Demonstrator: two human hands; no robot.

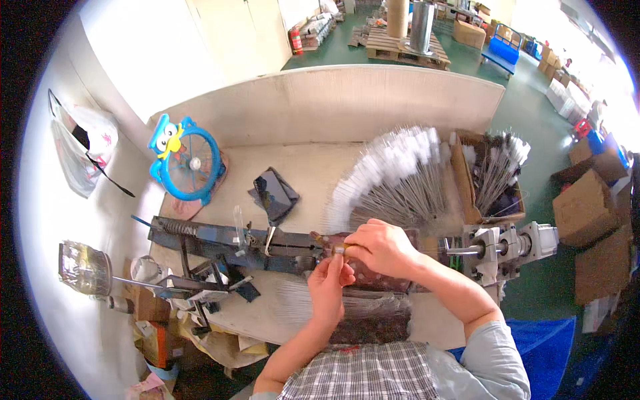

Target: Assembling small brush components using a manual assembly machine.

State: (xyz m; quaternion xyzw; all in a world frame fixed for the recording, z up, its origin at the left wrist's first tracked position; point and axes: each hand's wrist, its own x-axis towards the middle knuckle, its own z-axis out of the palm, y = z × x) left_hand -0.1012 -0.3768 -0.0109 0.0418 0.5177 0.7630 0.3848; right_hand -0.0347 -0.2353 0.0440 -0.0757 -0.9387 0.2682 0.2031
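At the left, a blue fan [195, 163] stands on the pale surface [313, 167], then a dark flat slab [275, 195] lies behind a long dark bar [217, 247]. By the bar's right end, the left hand [327, 287] and right hand [383, 245] meet, fingertips pinching a small yellowish piece [339, 251] over a brown pad [381, 281]. Behind the right hand spread white-tipped wire brushes [407, 170], beside a cardboard box [465, 179]; a metal mechanism [492, 249] sits farthest right

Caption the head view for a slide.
Left hand and right hand close together over a table, white-tipped brushes spread beyond them, a blue fan at left.
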